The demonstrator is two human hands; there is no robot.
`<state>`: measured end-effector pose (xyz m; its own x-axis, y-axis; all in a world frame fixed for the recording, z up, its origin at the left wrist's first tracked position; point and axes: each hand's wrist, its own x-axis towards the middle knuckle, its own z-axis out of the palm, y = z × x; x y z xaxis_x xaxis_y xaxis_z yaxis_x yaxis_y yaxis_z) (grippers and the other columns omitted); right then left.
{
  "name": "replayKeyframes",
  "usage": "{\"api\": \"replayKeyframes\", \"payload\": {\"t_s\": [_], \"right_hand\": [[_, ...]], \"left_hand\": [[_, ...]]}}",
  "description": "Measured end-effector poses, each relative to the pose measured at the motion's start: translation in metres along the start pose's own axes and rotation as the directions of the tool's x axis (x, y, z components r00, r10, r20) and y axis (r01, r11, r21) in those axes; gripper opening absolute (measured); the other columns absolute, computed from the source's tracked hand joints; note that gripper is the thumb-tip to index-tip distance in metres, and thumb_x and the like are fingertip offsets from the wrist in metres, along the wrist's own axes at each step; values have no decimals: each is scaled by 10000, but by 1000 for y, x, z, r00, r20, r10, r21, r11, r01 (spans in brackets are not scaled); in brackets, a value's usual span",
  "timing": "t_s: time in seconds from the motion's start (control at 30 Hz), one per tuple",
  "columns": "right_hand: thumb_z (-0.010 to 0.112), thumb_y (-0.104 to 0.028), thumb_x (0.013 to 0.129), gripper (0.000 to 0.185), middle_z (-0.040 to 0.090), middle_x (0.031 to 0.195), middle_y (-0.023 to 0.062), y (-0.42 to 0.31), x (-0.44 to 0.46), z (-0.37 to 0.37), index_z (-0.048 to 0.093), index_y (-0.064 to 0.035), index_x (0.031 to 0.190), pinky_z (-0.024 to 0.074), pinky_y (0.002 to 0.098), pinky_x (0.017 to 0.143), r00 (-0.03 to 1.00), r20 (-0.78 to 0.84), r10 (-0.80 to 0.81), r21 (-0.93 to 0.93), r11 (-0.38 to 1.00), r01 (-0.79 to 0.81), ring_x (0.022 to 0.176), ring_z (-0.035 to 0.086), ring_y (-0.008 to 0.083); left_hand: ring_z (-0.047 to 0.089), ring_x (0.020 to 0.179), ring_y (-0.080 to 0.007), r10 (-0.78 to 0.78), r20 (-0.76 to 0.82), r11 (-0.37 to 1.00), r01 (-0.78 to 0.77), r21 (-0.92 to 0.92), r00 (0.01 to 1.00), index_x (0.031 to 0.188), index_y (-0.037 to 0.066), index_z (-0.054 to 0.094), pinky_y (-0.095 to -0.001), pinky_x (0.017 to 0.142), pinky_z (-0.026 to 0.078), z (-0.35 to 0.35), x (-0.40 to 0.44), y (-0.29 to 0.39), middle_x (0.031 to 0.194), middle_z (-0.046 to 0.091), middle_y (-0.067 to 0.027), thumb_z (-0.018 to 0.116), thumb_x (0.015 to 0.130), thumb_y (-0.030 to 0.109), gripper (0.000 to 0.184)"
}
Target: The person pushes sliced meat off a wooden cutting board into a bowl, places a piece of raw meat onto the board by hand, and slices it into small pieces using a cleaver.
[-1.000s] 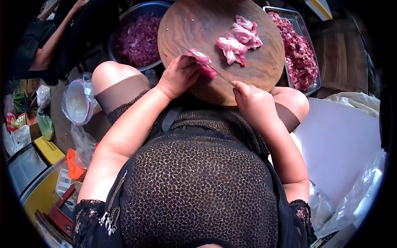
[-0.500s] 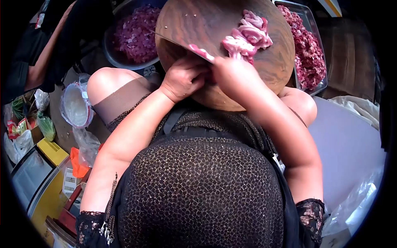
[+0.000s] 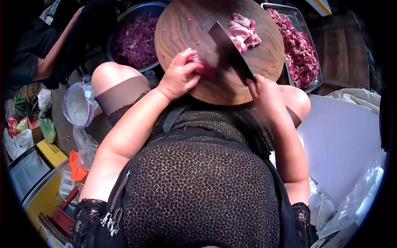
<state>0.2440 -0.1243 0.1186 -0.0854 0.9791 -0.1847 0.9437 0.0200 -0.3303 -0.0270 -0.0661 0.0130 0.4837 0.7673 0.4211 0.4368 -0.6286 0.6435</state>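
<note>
My left hand [image 3: 178,77] is at the left part of a round wooden chopping board [image 3: 182,29], its fingers curled around a piece of red meat [image 3: 206,69]. Part of that meat is hidden by the fingers. In my right hand [image 3: 266,94] is the handle of a cleaver [image 3: 232,51]. Its broad dark blade slants up and left over the board, apart from the left hand. Behind the blade, on the far right of the board, lies a heap of pale pink, folded meat [image 3: 244,32], partly covered by the cleaver.
A metal basin [image 3: 111,51] of cut meat stands left of the board, and a metal tray [image 3: 317,82] of chopped meat stands right. Another person's arm [image 3: 56,51] shows at upper left. A plastic-lined bucket [image 3: 78,105] and several bags lie at left.
The cleaver has moved from beside my left hand to the right, and its blade now points more steeply away. My left hand has lifted slightly, showing the red meat at its fingers.
</note>
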Motion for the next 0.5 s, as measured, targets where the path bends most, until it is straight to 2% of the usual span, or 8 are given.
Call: {"api": "replayKeyframes", "payload": {"t_s": [0.07,0.1,0.13,0.17,0.23,0.27,0.33,0.5], "right_hand": [[550,-218,956,219,669,801,225,-9,-21,-6,627,-15,927,525,506,694,999,31,12,125,992,-16,771,664,401],[550,-218,956,219,669,801,225,-12,-27,-4,627,-15,927,525,506,694,999,36,15,129,991,-20,771,664,401],[545,-221,961,224,672,800,217,-14,-31,-2,626,-16,922,531,498,688,999,36,-28,74,997,25,766,668,391],[540,-224,967,230,674,799,209,-17,-31,0,625,-16,916,536,490,683,997,40,-73,17,997,72,761,671,382],[536,-208,955,216,674,790,205,-19,-28,10,613,-18,889,542,480,669,991,-8,-132,8,991,132,750,677,374],[533,-191,941,197,673,785,205,-20,-25,12,603,-18,876,542,481,664,988,59,-142,-42,989,145,747,678,376],[519,-130,894,137,665,770,217,-29,-17,7,568,-13,841,541,483,647,972,210,-104,-101,987,127,736,678,386],[503,-76,866,98,661,756,223,-37,6,1,547,6,836,545,483,646,947,291,-136,-77,983,165,729,677,391]], "left_hand": [[562,1168,-346,13,-38,997,-10,74,999,1062,80,663,-423,1015,445,-11,1,6,1236,594,-145,756,734,64,341],[578,1142,-344,43,-33,995,-40,87,999,1072,75,660,-425,994,456,-13,1,1,1206,615,-135,754,739,63,346],[594,1045,-327,104,-75,989,-96,109,992,1010,69,666,-417,924,481,-11,4,0,1101,626,-111,729,755,92,264],[594,1045,-327,103,-77,989,-94,110,992,1010,69,666,-417,924,481,-8,5,-5,1101,626,-111,729,755,92,264],[600,976,-327,103,58,994,-104,26,993,978,73,675,-409,883,497,-3,6,-12,1036,625,-112,721,748,82,235],[599,929,-327,102,7,993,-103,60,995,955,75,684,-412,848,507,0,2,-12,991,622,-108,710,736,66,220],[601,931,-329,87,-13,993,-86,76,996,957,76,688,-415,851,506,1,0,-11,996,625,-108,707,733,64,226],[607,952,-324,25,1,998,-25,61,1000,963,86,699,-409,877,502,3,2,-12,1030,633,-106,708,722,77,242]]}}
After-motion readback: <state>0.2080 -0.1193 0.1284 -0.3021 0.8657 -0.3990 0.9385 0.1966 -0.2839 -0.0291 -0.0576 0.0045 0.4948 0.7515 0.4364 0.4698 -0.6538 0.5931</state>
